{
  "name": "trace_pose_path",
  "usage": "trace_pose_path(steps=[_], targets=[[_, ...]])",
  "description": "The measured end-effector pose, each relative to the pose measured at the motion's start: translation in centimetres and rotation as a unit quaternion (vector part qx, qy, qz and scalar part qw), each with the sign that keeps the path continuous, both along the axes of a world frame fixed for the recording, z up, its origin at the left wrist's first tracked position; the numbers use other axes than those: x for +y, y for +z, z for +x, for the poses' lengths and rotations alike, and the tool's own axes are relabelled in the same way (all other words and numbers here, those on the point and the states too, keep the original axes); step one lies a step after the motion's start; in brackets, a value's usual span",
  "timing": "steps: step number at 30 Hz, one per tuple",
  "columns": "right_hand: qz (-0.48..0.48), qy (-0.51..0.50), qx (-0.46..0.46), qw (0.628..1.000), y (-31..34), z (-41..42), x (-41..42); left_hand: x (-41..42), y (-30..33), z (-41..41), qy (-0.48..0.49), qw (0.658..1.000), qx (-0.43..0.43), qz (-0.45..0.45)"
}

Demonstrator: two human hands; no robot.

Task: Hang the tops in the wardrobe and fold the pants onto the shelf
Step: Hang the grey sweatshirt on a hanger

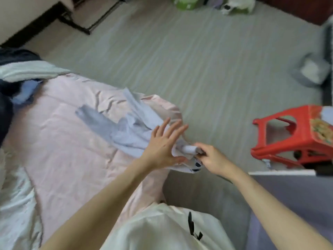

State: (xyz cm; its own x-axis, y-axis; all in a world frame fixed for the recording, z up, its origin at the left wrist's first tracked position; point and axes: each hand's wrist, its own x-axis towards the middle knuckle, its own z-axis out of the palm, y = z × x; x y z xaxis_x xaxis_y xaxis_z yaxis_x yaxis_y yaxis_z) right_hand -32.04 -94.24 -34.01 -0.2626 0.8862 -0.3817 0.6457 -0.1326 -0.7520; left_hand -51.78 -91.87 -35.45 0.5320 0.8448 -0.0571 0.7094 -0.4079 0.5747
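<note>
A pale blue-grey top (133, 127) lies crumpled on the pink sheet (63, 141) near the bed's right corner, one sleeve stretched toward the upper left. My left hand (164, 144) is spread flat, fingers straight, pressing on the garment's near edge. My right hand (210, 157) pinches a rolled white part of the fabric (189, 149) just to the right, at the bed's edge. The frame is blurred, so the exact part held is unclear.
A heap of dark and light clothes (19, 82) lies at the bed's far left. A red plastic stool (295, 136) stands on the grey floor (207, 60) to the right. A grey panel (288, 195) fills the lower right. Bags (185, 3) sit by the far wall.
</note>
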Motion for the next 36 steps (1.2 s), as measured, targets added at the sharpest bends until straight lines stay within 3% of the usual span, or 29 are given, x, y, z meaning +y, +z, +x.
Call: trace_pose_path(steps=[3,9,12,16,19,21,23,25,28,32,33,36], targets=[[0.041,-0.115,-0.032,0.992,2.5,6.4,-5.9,-0.9,2.8,7.9,-0.128,0.99,0.014,-0.05],[0.027,-0.357,0.054,0.932,6.3,16.6,-21.2,-9.7,9.3,21.5,-0.273,0.942,-0.116,-0.155],[-0.021,-0.415,0.04,0.909,6.9,19.0,-28.9,-13.7,11.3,26.0,-0.315,0.905,-0.184,-0.218],[-0.051,-0.5,-0.006,0.865,5.0,20.2,-36.7,-17.8,13.1,29.6,-0.302,0.856,-0.274,-0.318],[-0.026,-0.608,-0.037,0.793,5.6,21.3,-42.5,-21.6,14.8,33.0,-0.322,0.827,-0.297,-0.352],[0.037,-0.711,-0.037,0.702,7.0,22.5,-45.8,-23.3,15.6,35.1,-0.319,0.815,-0.298,-0.382],[0.127,-0.798,-0.039,0.588,9.8,23.9,-48.8,-24.6,16.3,37.7,-0.332,0.802,-0.277,-0.413],[0.201,-0.834,-0.066,0.51,13.2,25.1,-50.5,-25.6,16.5,40.3,-0.351,0.792,-0.231,-0.444],[0.255,-0.842,-0.097,0.465,17.6,26.6,-51.9,-27.8,17.0,43.8,-0.365,0.774,-0.158,-0.493],[0.288,-0.862,-0.08,0.409,21.0,28.2,-53.3,-31.2,18.2,47.4,-0.458,0.712,-0.077,-0.527],[0.294,-0.872,-0.066,0.387,21.8,28.4,-53.7,-31.9,18.4,48.3,-0.494,0.7,-0.063,-0.512],[0.313,-0.897,0.003,0.313,23.1,28.8,-54.8,-33.6,19.0,50.0,-0.578,0.724,-0.015,-0.377]])
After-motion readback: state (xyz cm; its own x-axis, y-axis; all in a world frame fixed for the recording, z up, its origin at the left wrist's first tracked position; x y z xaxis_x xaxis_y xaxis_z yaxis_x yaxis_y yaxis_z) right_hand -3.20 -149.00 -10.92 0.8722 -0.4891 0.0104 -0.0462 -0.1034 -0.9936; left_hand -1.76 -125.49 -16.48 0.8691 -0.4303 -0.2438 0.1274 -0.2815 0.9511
